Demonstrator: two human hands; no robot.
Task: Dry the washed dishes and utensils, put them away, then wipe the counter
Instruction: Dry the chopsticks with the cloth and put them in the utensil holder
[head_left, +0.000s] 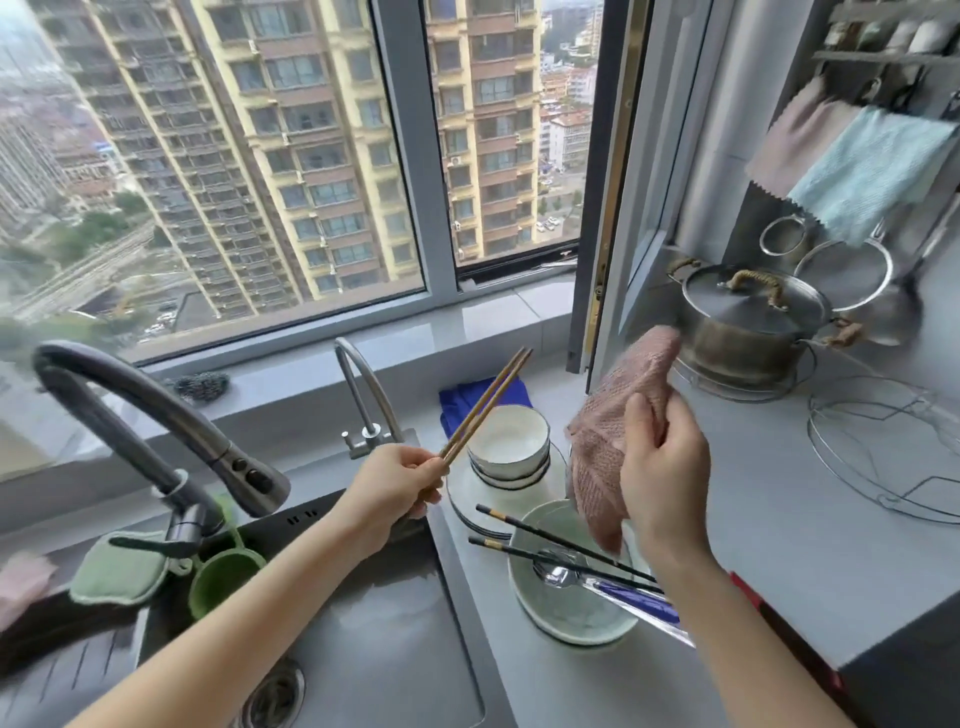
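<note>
Counter (779, 493), sink (374, 613) edge: bowls (511, 447) stacked, apparently awaiting drying. Left hand (400, 483) pinching chopsticks (488, 402); right hand (665, 467) clutching cloth (608, 441). Early stage; putting away, wiping not begun.

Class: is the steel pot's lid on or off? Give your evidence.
On. The lid sits flat across the rim of the steel pot, its rope-wrapped handle on top, hiding the inside.

Beyond your grip, a wide window (156, 208) looks onto daylit tower blocks (311, 145). An open sash (654, 171) angles inward, up and right of it.
</note>
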